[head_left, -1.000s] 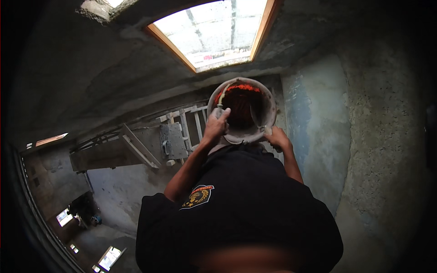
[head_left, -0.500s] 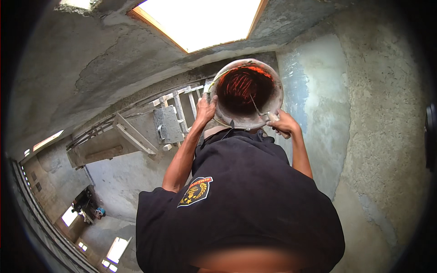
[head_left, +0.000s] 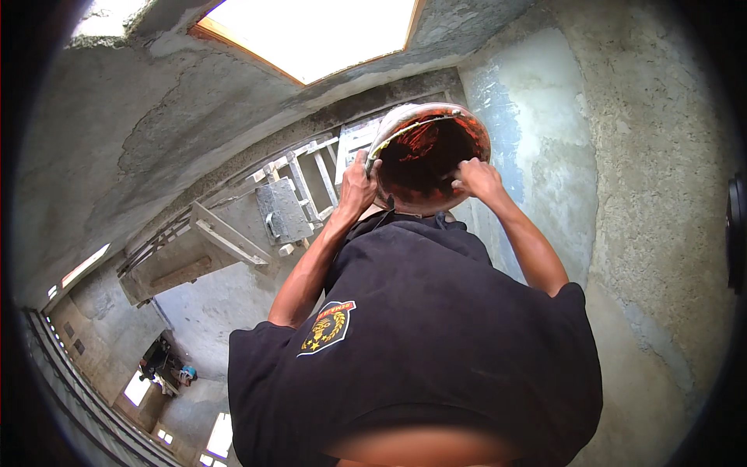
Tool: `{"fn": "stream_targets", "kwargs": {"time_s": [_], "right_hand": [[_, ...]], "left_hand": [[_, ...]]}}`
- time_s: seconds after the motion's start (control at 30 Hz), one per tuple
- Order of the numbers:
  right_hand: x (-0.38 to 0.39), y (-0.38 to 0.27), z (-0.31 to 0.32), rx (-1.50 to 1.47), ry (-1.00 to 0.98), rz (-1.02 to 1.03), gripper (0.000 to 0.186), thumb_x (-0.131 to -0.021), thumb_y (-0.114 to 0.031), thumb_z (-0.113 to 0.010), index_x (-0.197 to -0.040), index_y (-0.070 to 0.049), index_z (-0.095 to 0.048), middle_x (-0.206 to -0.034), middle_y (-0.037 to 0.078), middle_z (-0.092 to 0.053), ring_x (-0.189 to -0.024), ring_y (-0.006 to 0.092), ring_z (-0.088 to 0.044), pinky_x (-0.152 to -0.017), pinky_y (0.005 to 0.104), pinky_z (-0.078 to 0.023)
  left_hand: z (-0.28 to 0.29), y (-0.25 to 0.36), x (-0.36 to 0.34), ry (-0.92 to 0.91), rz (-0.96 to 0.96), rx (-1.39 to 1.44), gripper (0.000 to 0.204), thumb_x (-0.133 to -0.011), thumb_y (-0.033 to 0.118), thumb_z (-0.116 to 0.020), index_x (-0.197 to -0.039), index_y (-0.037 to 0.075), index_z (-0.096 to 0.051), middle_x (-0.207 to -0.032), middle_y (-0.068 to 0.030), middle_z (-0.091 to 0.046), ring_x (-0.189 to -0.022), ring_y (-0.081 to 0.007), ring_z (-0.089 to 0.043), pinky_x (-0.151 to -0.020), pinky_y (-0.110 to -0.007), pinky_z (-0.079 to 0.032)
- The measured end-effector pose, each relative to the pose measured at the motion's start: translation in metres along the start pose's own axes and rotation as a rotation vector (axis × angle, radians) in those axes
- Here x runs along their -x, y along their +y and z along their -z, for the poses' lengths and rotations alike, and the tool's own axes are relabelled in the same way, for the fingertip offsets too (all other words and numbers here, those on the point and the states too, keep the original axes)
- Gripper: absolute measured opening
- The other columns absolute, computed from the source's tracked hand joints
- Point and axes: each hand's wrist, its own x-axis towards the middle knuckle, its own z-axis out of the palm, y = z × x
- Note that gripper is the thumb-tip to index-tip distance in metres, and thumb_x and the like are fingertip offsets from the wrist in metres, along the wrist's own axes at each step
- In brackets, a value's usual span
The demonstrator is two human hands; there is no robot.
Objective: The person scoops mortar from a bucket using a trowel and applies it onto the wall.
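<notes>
A round bucket [head_left: 432,201], grey with mortar on its rim and dark reddish inside, is tilted with its mouth toward me. My left hand [head_left: 359,185] is closed on the rim at the left side. My right hand [head_left: 478,180] reaches over the right side of the mouth with its fingers curled. It holds a trowel, seen clearly only in the earlier picture; now its handle is mostly hidden by the hand and its blade is lost in the dark interior.
Left of the bucket, a grey hawk board with a handle [head_left: 283,212] rests by wooden ladder-like framing [head_left: 307,183]. A plank platform [head_left: 175,268] lies further left. Bare plastered walls [head_left: 537,132] stand on the right, and a bright framed opening [head_left: 311,35] is above.
My right hand has moved up and inward from the bucket's lower right rim to over its mouth, taking the trowel deeper. The bucket has turned slightly; my left hand keeps its hold.
</notes>
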Motion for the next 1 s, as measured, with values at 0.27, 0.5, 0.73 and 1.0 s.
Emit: {"fn": "stream_targets", "kwargs": {"time_s": [0.27, 0.5, 0.73, 1.0], "right_hand": [[-0.019, -0.002, 0.003, 0.060, 0.011, 0.228, 0.039, -0.069, -0.036, -0.074, -0.084, -0.002, -0.063, -0.086, 0.019, -0.063, -0.085, 0.0348, -0.064, -0.073, 0.0436, -0.051], [-0.035, 0.022, -0.035, -0.061, -0.014, 0.335, 0.042, -0.074, -0.039, -0.068, -0.099, -0.007, -0.062, -0.094, 0.019, -0.060, -0.093, 0.0370, -0.058, -0.079, 0.0447, -0.049], [-0.029, 0.019, -0.049, -0.214, -0.078, 0.374, 0.046, -0.076, -0.031, -0.062, -0.119, -0.016, -0.058, -0.096, 0.019, -0.063, -0.088, 0.0386, -0.059, -0.078, 0.0458, -0.048], [-0.004, -0.003, -0.054, -0.516, -0.015, 0.319, 0.049, -0.071, -0.029, -0.067, -0.110, -0.001, -0.059, -0.090, 0.024, -0.064, -0.086, 0.0371, -0.063, -0.080, 0.0415, -0.050]], "left_hand": [[0.001, -0.008, 0.006, -0.027, -0.044, -0.026, 0.028, -0.091, 0.022, -0.055, -0.110, 0.003, -0.048, -0.074, -0.0268, -0.058, -0.068, -0.0426, -0.059, -0.058, -0.045, -0.044], [0.001, -0.016, 0.006, -0.048, 0.006, 0.003, 0.030, -0.092, 0.024, -0.053, -0.112, 0.003, -0.047, -0.079, -0.0256, -0.060, -0.076, -0.0422, -0.061, -0.062, -0.045, -0.045], [0.000, -0.009, 0.000, -0.024, 0.043, -0.062, 0.029, -0.092, 0.027, -0.052, -0.109, 0.003, -0.048, -0.078, -0.0251, -0.060, -0.077, -0.0433, -0.060, -0.061, -0.046, -0.045], [-0.001, -0.018, -0.002, 0.077, 0.169, -0.017, 0.041, -0.093, 0.038, -0.049, -0.109, 0.000, -0.051, -0.080, -0.0222, -0.063, -0.073, -0.0359, -0.063, -0.065, -0.044, -0.047]]}}
